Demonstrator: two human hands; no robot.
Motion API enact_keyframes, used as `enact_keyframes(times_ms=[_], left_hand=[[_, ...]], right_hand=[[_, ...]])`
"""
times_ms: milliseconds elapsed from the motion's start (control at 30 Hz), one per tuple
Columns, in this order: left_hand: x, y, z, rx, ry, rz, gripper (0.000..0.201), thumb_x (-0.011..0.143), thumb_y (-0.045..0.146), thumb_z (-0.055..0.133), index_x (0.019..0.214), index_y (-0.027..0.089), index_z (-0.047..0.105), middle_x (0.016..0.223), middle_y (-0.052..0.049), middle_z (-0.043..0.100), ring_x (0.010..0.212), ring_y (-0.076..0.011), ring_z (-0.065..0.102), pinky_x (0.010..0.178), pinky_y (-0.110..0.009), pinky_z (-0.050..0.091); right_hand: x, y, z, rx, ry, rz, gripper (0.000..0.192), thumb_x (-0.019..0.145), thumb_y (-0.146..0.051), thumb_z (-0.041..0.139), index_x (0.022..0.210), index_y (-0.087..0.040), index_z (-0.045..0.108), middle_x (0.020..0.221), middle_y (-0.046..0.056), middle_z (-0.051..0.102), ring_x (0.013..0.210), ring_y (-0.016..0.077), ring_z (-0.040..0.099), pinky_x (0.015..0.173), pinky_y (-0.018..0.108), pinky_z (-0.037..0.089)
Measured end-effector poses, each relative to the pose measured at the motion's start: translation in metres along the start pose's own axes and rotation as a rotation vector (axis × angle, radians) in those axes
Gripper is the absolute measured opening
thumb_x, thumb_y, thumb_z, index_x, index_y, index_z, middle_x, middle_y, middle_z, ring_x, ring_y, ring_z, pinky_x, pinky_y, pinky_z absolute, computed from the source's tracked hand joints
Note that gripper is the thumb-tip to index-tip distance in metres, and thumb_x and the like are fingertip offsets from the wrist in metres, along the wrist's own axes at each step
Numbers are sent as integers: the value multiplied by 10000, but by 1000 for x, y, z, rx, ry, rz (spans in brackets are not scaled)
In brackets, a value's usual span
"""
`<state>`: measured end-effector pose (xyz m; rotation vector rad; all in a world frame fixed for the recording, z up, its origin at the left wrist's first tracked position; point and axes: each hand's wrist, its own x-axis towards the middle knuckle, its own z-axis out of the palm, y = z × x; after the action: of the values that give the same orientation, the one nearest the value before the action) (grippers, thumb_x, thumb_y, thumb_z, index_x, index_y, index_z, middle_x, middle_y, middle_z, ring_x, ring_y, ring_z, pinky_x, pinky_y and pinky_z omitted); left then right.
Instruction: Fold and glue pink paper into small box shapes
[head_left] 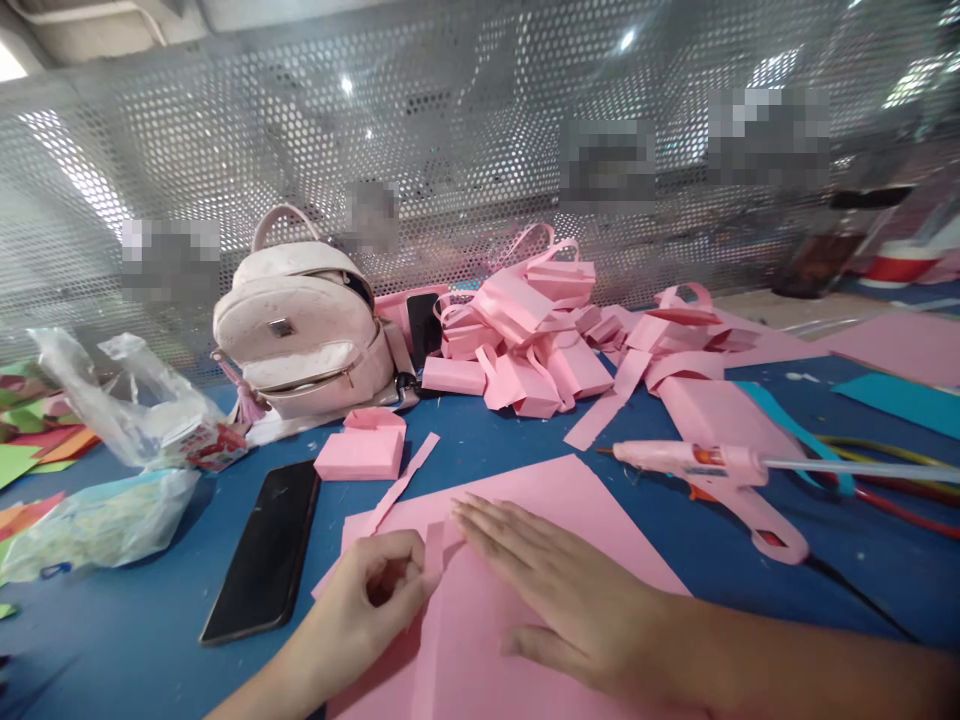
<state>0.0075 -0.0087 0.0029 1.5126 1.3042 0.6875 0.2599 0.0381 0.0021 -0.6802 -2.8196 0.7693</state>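
Large pink paper sheets lie in front of me on the blue table. Close to their left side, my left hand is closed, thumb and fingers pinching a narrow pink paper strip. My right hand lies flat on the top sheet with its fingers stretched out, fingertips beside that strip. A second thin pink strip sticks out beyond the left hand. Just past it sits a small folded pink paper box.
A black phone lies at left, near plastic bags. A pale backpack and piled pink paper bags stand behind, before a perforated metal screen. At right rests a pink glue gun with a trailing cord.
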Motion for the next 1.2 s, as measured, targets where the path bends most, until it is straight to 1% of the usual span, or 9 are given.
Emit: enact_keyframes(times_ms=[200, 400, 633, 833, 933, 1067, 1200], left_hand=[[-1, -1, -2, 19, -82, -47, 373, 879, 427, 636, 671, 202, 423, 595, 71, 400, 559, -91, 354, 521, -229, 265], [0, -1, -3, 2, -78, -33, 371, 871, 415, 637, 656, 203, 420, 592, 63, 418, 565, -100, 382, 536, -238, 282], [0, -2, -5, -16, -81, -21, 372, 851, 422, 657, 646, 189, 451, 594, 64, 389, 569, -97, 345, 532, -240, 265], [4, 0, -9, 1, -111, -59, 322, 823, 390, 671, 657, 182, 489, 581, 67, 404, 554, -92, 339, 521, -236, 252], [4, 4, -12, 30, -144, -81, 297, 805, 353, 679, 650, 187, 488, 544, 81, 377, 525, -85, 312, 502, -235, 227], [3, 3, -14, 39, -150, -72, 291, 811, 354, 663, 642, 180, 503, 544, 67, 410, 524, -86, 329, 500, -234, 234], [3, -1, -13, 11, -154, -89, 317, 797, 376, 694, 627, 169, 525, 530, 59, 428, 503, -80, 335, 487, -231, 233]], right_hand=[[0, 0, 0, 7, 10, 6, 759, 1018, -491, 480, 1605, -159, 132, 1664, 88, 74, 1539, 258, 104, 1265, 441, 100], [2, 0, -1, 19, -34, 12, 768, 1020, -522, 453, 1597, -120, 145, 1658, 113, 56, 1539, 278, 84, 1262, 465, 87], [-1, 0, 0, 36, 2, 7, 758, 1022, -495, 472, 1603, -166, 112, 1661, 93, 84, 1538, 268, 113, 1266, 460, 96], [0, 0, 0, 37, 27, -4, 761, 1015, -500, 490, 1603, -176, 133, 1661, 87, 97, 1538, 261, 117, 1267, 447, 106], [1, -1, -2, 38, 6, 10, 765, 1011, -502, 492, 1602, -158, 147, 1660, 98, 94, 1538, 265, 111, 1264, 451, 105], [2, -4, -5, 34, -53, 39, 771, 1015, -509, 470, 1599, -125, 144, 1659, 120, 74, 1539, 280, 92, 1259, 474, 97], [3, -4, -6, 41, -56, 42, 775, 1015, -516, 464, 1600, -124, 140, 1660, 125, 93, 1539, 277, 97, 1258, 475, 96]])
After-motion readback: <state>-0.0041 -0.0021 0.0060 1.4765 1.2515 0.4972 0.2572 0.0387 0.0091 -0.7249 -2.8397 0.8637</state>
